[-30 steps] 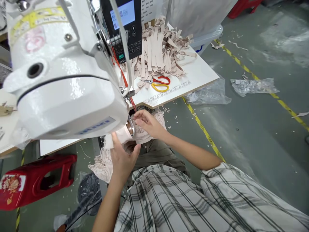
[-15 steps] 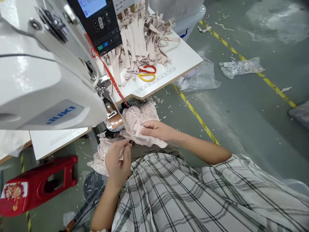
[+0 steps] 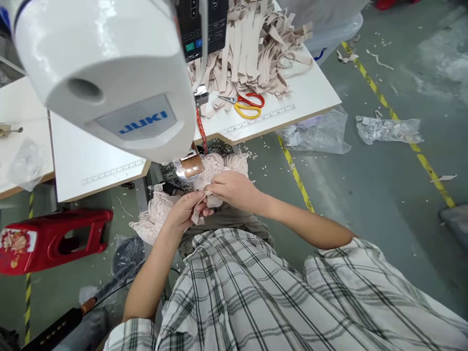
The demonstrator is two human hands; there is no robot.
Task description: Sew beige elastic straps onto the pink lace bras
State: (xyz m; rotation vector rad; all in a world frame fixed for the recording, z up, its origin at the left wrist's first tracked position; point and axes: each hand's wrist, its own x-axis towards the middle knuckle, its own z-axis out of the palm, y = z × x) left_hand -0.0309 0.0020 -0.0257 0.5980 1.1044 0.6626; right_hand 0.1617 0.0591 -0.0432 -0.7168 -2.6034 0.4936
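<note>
A pale pink lace bra (image 3: 212, 167) lies over my lap just below the sewing machine's head, its cups spread to both sides. One lace cup (image 3: 159, 208) rests beside my left wrist. My left hand (image 3: 188, 208) pinches a narrow beige fabric strip (image 3: 196, 214), whose end hangs below the fingers. Meeting it from the right, my right hand (image 3: 234, 189) is closed on the bra's edge, fingertips close to the left thumb. Exactly where strip and bra meet is hidden by the fingers.
The white sewing machine (image 3: 120, 83) overhangs at upper left. Red-and-yellow scissors (image 3: 250, 105) and a heap of beige strips (image 3: 252, 48) lie on the white table (image 3: 310, 92). A red stool (image 3: 54, 241) stands at left; plastic bags (image 3: 316, 131) lie on the floor.
My left hand has moved up and right from beside the bra and now pinches the strip next to my right hand. The view has shifted, so the machine sits further right.
</note>
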